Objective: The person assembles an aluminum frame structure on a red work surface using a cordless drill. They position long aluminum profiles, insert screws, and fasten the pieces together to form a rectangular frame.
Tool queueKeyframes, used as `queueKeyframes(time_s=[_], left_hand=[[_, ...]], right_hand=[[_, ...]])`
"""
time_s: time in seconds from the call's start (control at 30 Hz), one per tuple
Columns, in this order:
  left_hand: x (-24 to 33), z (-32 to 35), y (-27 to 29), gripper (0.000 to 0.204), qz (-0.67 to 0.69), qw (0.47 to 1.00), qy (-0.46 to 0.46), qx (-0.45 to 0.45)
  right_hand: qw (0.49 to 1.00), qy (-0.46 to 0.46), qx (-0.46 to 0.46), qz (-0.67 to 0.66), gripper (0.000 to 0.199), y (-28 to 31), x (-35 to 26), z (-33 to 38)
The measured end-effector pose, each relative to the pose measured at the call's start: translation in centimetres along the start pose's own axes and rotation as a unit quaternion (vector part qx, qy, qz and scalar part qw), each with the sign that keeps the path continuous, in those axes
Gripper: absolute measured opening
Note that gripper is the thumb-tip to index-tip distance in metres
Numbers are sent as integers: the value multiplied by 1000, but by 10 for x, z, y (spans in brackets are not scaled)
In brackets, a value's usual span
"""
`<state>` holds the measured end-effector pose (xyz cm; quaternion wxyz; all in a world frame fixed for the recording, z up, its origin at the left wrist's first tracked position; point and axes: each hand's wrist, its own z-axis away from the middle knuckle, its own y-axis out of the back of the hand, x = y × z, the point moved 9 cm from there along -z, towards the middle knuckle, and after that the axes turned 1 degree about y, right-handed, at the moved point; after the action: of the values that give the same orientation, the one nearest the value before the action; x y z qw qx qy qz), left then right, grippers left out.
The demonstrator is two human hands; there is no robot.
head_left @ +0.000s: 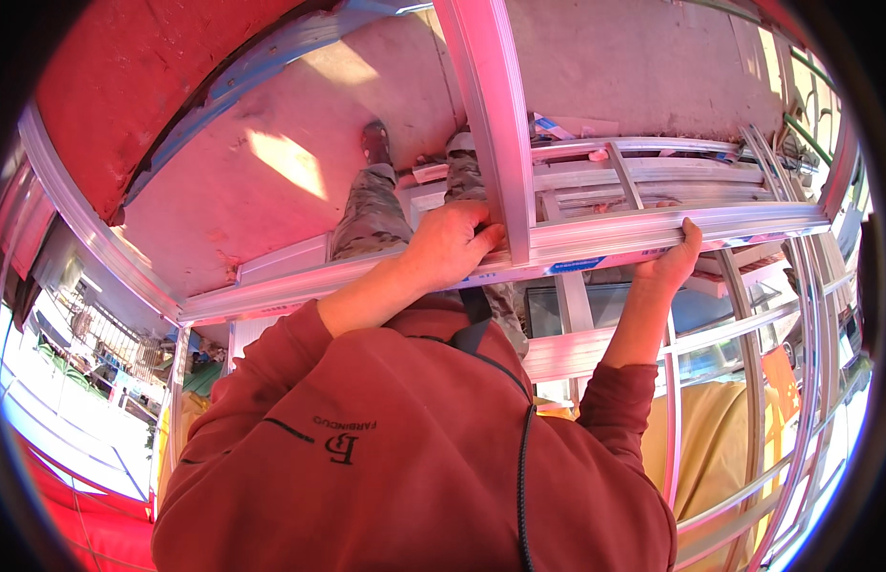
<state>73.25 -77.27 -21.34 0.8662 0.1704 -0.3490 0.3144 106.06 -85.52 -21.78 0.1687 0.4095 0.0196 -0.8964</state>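
A large silver aluminium frame [348,279] lies across in front of my body, its near rail running from left to right. A middle bar [495,124] meets this rail and stretches away from me. My left hand [453,243] is closed at that joint, thumb and fingers against the bar and the rail. Further right, my right hand [670,259] grips the near rail from its outer side, thumb on top; its other fingers are mostly hidden. A blue label [577,265] sticks to the rail's side between my hands.
Several loose aluminium profiles [653,173] lie on the floor beyond the rail at right. A rack of metal bars [748,381] with yellow cloth [712,429] stands close to my right. A red sheet [147,86] is at the far left. My shoe [375,143] is on the concrete floor [224,224].
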Motion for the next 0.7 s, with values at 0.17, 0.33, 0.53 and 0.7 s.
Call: queueKeyframes(time_s=[0.17,0.33,0.53,0.7], left_hand=[[-3,2,-5,25,41,999,18,9],[-11,-1,-11,28,36,999,18,16],[-10,-4,-12,30,15,999,12,35],[-6,-10,-2,27,-41,999,-19,-22]], right_hand=[[1000,13,24,-6,39,0,-2,3],[1000,11,18,13,36,-3,-4,5],[1000,-14,1,-1,38,-12,-4,6],[995,86,-26,50,59,9,-25,3]])
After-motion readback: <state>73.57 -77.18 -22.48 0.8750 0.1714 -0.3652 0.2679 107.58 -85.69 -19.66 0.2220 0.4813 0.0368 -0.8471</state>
